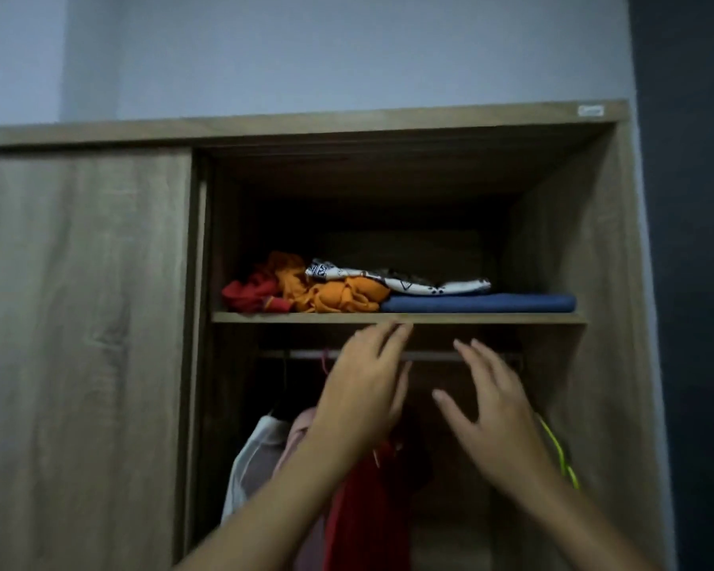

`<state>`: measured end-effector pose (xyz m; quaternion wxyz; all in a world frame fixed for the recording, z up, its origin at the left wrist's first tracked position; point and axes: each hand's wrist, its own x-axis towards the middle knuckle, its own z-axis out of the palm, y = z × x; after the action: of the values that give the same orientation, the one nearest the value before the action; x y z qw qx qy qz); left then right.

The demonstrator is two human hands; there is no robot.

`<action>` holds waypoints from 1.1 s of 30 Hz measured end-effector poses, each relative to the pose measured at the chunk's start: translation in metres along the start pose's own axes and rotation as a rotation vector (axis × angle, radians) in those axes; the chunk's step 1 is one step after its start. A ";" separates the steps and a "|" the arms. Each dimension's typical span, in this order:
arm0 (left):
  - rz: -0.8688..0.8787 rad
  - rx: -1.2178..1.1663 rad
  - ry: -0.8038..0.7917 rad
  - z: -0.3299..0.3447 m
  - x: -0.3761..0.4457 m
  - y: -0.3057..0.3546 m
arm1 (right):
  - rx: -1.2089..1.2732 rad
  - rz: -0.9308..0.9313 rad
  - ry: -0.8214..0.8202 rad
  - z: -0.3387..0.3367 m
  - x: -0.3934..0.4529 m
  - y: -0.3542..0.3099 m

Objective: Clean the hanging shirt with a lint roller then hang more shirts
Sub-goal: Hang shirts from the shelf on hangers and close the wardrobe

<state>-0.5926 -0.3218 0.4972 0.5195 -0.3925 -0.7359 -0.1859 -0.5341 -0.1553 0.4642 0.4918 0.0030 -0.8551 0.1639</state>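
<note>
Both hands, left point(363, 381) and right point(491, 401), reach up empty with fingers spread before the level rail point(429, 356), a limp red shirt point(367, 513) hanging straight down beneath.

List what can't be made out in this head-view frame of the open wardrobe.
- Lint roller: not in view.
- Red shirt: its hanger is hidden behind the left hand.
- Rail: middle covered by both hands; right hand blurred.
- Hanging clothes: bottoms cut off by the lower edge.
- Shelf back: too dark.
</note>
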 end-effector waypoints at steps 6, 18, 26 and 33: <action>-0.004 0.209 -0.027 0.009 0.096 -0.039 | -0.076 -0.120 0.000 0.001 0.124 0.011; -0.182 0.410 -0.259 0.050 0.154 -0.074 | -0.242 -0.177 -0.148 0.028 0.199 0.040; -0.234 0.344 -0.421 0.047 0.164 -0.086 | -0.189 0.023 -0.461 0.006 0.241 0.058; -0.297 0.438 -0.469 0.069 0.181 -0.085 | -0.437 -0.150 -0.517 0.004 0.258 0.068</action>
<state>-0.7277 -0.2580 0.6470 0.3754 -0.1926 -0.9066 -0.0018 -0.6818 -0.0514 0.6605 0.2585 0.0020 -0.9638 -0.0658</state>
